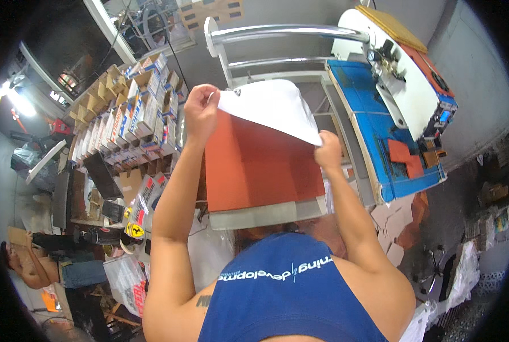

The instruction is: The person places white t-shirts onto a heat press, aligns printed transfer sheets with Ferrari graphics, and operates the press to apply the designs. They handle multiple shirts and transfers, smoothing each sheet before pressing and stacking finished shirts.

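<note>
A white cloth (271, 108) is stretched between my two hands over the far part of a flat orange-red pad (260, 165). My left hand (202, 114) pinches the cloth at its left corner, beyond the pad's far left edge. At the cloth's lower right corner, my right hand (329, 153) is closed on the fabric, beside the pad's right edge. The cloth's near edge slants down from left to right, and a small dark mark shows near its far left. The near part of the pad lies uncovered on a grey platen (254, 218).
Right of the pad stands a press with a white head (408, 80) over a blue-covered platen (363, 108), an orange piece (405, 158) on it. Chrome rails (288, 35) cross behind. Stacked cardboard boxes (129, 122) stand left. Another person (37, 262) is at far left, holding cardboard.
</note>
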Motion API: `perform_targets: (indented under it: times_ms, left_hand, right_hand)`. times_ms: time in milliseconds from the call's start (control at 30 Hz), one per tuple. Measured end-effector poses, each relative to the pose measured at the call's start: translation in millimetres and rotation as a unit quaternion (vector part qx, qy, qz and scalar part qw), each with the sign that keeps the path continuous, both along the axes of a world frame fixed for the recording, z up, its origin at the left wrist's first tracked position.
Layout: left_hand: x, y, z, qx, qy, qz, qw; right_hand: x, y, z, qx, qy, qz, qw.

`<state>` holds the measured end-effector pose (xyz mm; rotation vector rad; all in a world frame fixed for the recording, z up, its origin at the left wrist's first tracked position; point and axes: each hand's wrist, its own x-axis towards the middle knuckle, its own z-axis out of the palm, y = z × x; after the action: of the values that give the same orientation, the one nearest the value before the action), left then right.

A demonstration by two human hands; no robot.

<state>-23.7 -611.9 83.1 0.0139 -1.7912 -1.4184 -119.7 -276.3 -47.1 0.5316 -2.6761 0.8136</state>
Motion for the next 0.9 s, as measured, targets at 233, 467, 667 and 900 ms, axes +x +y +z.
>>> perform_targets:
  times_ms: [233, 467, 667, 900]
  left_hand:
    - [195, -22, 65, -0.051, -0.23, -0.123, 0.964]
    - [290, -4, -6, -0.019, -0.669, -0.383, 0.637]
    - [243, -3, -66, -0.288, -0.43, 0.009, 0.856]
    - [157, 48, -149, -0.313, -0.325, 0.049, 0.891]
  right_hand:
    - [64, 94, 178, 0.002, -0.282, 0.37, 0.885]
    - [137, 43, 133, 0.282, -0.567, 0.472, 0.614]
    - [74, -86, 47, 0.145, -0.116, 0.347, 0.919]
    - [51, -201, -42, 0.165, 0.165, 0.408, 0.883]
